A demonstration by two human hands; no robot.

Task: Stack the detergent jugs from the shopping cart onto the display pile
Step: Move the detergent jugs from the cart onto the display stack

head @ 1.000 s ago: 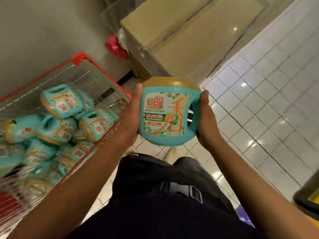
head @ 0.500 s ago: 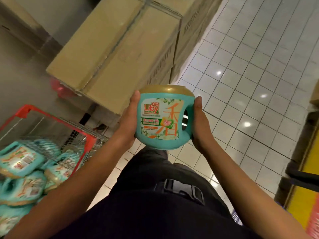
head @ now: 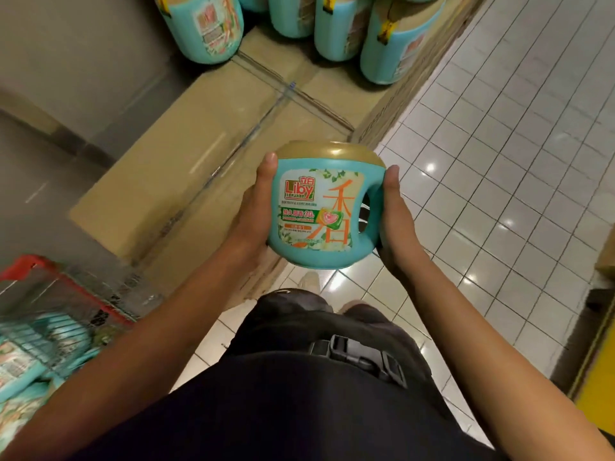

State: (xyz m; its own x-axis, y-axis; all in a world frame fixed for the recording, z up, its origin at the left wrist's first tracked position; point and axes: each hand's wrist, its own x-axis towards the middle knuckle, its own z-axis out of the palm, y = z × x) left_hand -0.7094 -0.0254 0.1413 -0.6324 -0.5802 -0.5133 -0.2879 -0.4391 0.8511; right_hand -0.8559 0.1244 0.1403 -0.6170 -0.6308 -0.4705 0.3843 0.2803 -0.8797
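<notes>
Centre: teal jug (head: 319, 227), left hand (head: 256, 207) gripping at its 9 o'clock, right hand (head: 396, 221) at 3. display jugs (head: 392, 44) at 12, cart (head: 60, 294) at 8.

White square floor tiles (head: 499, 168) with glints of ceiling light fill the right side. A grey wall (head: 83, 61) runs along the left. A yellow panel (head: 599, 397) meets the lower right edge. A black plastic buckle (head: 359, 357) sits on dark clothing (head: 283, 410); a pale shoe (head: 309, 281) stands on the tiles.

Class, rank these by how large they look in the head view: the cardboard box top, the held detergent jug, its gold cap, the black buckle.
1. cardboard box top
2. held detergent jug, though nearer the camera
3. gold cap and black buckle look about alike; left unranked
</notes>
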